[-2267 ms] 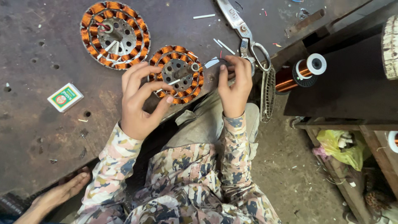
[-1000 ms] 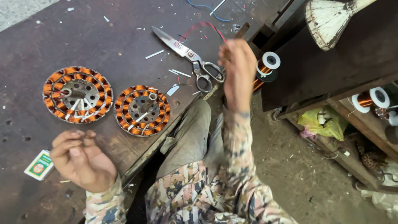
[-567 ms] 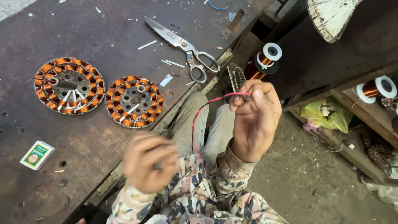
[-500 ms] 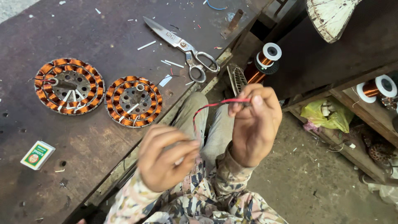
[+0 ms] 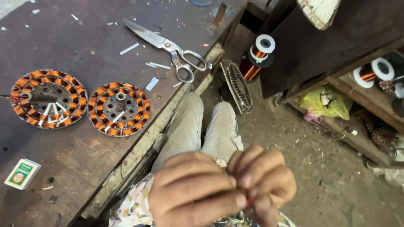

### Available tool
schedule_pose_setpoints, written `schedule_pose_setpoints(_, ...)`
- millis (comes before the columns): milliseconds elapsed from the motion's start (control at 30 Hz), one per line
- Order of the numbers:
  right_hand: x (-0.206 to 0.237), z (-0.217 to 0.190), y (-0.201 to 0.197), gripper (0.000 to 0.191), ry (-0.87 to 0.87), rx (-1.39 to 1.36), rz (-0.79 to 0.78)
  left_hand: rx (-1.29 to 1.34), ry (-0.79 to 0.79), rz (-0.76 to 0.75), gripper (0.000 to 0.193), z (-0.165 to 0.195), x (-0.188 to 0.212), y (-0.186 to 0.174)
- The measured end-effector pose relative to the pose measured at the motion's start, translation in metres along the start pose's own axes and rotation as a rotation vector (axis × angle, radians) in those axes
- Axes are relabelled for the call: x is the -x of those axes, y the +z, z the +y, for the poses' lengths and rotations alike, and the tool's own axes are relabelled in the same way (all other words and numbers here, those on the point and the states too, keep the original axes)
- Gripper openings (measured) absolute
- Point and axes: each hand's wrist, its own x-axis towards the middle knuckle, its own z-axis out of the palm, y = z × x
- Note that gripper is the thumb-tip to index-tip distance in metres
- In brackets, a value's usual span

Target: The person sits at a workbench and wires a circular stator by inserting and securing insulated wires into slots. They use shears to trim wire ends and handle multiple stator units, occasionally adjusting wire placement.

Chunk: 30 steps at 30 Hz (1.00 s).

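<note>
Red wire [image 5: 249, 203], only a sliver of it showing, sits pinched between my two hands close under my face, above my lap and off the edge of the tabletop [image 5: 75, 38]. My left hand [image 5: 193, 193] is curled shut with thumb and forefinger pressed to the sliver, and my right hand [image 5: 263, 178] is closed on it from the other side, fingertips meeting those of the left. How much of the wire runs beyond my fingers I cannot tell; the hands are blurred and hide the rest. Beneath them are my knees in pale trousers [image 5: 202, 126], and past those the dirt floor [image 5: 303, 138]. On the tabletop to my left lie two round stators wound in copper, the nearer stator [image 5: 119, 109] just beside the farther stator [image 5: 48, 98], with a small green and white box [image 5: 22, 173] nearer the front edge. Scissors [image 5: 168, 46] lie open farther up, among scraps of white sleeve. A spool of copper wire [image 5: 257, 56] stands by the dark cabinet [image 5: 336, 46], beside a wire grille [image 5: 237, 86], and more spools [image 5: 370, 71] sit on the shelf to the right. As I judge it, the risk is the thin end slipping from so slight a grip and dropping to the littered floor, or kinking or snapping if I twist too hard.
</note>
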Motion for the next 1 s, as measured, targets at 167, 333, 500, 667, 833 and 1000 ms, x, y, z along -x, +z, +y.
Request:
schedule_pose_setpoints(167,0.029,-0.025,0.022,0.032,0.091,0.044,0.154,0.055,-0.346,0.021,0.011,0.024,0.014,0.008)
schedule_pose_setpoints(333,0.033,-0.046,0.041,0.036,0.358,-0.1,0.5,0.664,-0.445,0.11,0.02,0.01,0.055,0.019)
schedule_pose_setpoints(500,0.031,-0.038,0.032,0.022,0.247,0.006,0.444,0.729,-0.535,-0.032,0.021,0.01,0.048,0.015)
schedule_pose_setpoints(667,0.024,-0.029,-0.007,0.018,0.256,-0.224,0.228,0.557,-0.682,0.23,0.019,0.036,0.018,0.034)
schedule_pose_setpoints(833,0.022,-0.039,0.002,0.024,0.264,-0.167,0.336,0.731,-0.834,0.668,0.022,0.039,-0.032,0.057)
schedule_pose_setpoints(1000,0.02,-0.034,0.009,0.024,0.194,-0.187,0.338,0.542,-0.497,-0.002,0.016,0.016,0.0,0.014)
